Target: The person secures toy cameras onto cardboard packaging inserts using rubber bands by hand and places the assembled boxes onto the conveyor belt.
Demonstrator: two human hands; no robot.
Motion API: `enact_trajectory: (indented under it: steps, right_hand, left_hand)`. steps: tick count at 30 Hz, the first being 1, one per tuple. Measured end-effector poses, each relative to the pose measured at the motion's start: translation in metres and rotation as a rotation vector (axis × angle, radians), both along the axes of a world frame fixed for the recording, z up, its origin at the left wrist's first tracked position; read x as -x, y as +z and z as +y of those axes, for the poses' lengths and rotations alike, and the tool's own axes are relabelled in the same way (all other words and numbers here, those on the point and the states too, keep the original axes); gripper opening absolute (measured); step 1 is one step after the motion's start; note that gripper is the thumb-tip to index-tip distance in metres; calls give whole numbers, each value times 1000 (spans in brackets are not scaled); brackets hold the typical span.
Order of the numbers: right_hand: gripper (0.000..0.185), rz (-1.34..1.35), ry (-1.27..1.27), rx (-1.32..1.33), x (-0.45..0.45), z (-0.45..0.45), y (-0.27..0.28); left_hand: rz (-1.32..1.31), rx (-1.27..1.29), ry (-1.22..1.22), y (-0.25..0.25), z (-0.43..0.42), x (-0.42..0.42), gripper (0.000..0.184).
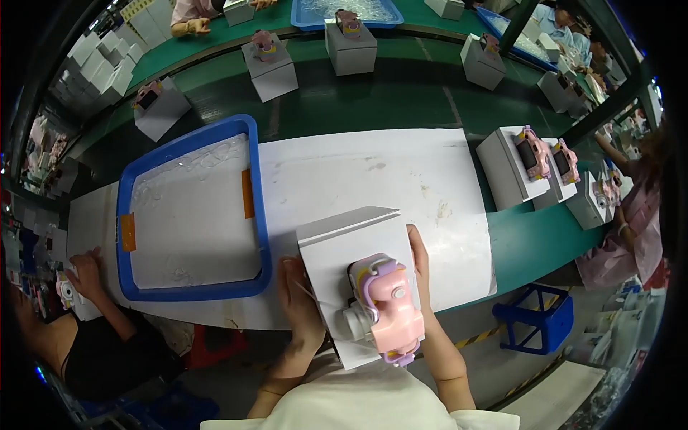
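A white cardboard box (331,266) is held close in front of my body, tilted, with a flap edge at its far end. On its face lies a pink toy camera (398,315) with lilac handles and a pale round lens part pointing left. My left hand (295,297) presses against the box's left side. My right hand (418,258) grips the right side, its fingers partly hidden behind the box. Neither hand visibly touches the camera.
A blue-rimmed tray (264,215) with clear plastic pieces stands on the white board (373,168) at left. Several white boxes (502,168) carrying pink cameras line the green bench and the right. A blue stool (534,319) stands at right. Co-workers sit on both sides.
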State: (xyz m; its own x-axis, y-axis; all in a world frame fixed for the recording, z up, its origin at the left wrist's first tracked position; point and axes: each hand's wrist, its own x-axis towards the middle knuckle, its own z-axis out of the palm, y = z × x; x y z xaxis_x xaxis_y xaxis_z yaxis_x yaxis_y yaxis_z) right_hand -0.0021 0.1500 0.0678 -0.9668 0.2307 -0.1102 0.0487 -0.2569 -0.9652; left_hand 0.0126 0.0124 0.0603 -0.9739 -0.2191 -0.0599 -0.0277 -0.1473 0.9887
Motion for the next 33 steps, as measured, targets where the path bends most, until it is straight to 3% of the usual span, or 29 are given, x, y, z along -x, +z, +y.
enact_trajectory:
  steps: [2, 7, 11, 17, 21, 22, 26, 27, 31, 33]
  right_hand:
    - [11, -30, 11, 68, 0, 0, -1]
    - [18, -82, 104, 149, 0, -1, 7]
    - [24, -137, 73, 224, 0, 1, 1]
    - [26, -140, 117, 177, -3, 0, -8]
    - [28, -178, 126, 43, -1, -2, -18]
    - [28, -181, 127, 43, -1, -2, -17]
    - [25, -178, 120, 121, -2, -1, -14]
    - [25, -179, 118, 123, -3, 0, -15]
    - [22, 40, 2, -580, -6, 18, -22]
    - [22, -63, 114, -454, -23, 35, -11]
  left_hand:
    - [8, 28, 22, 0, 1, 0, 29]
    - [-126, -188, -66, -2, -2, -1, 22]
    - [-241, -557, -12, -11, 4, -10, 24]
    - [-163, -815, -97, -43, 2, -16, 32]
    - [368, -1157, -797, -132, -8, 3, 40]
    - [366, -1157, -794, -132, -10, 0, 40]
    - [-194, -992, -392, -129, -19, -18, 45]
    - [-196, -991, -393, -119, -18, -16, 45]
    - [112, 489, 49, -49, -1, 5, 47]
    - [118, 486, 41, -47, 2, 5, 47]
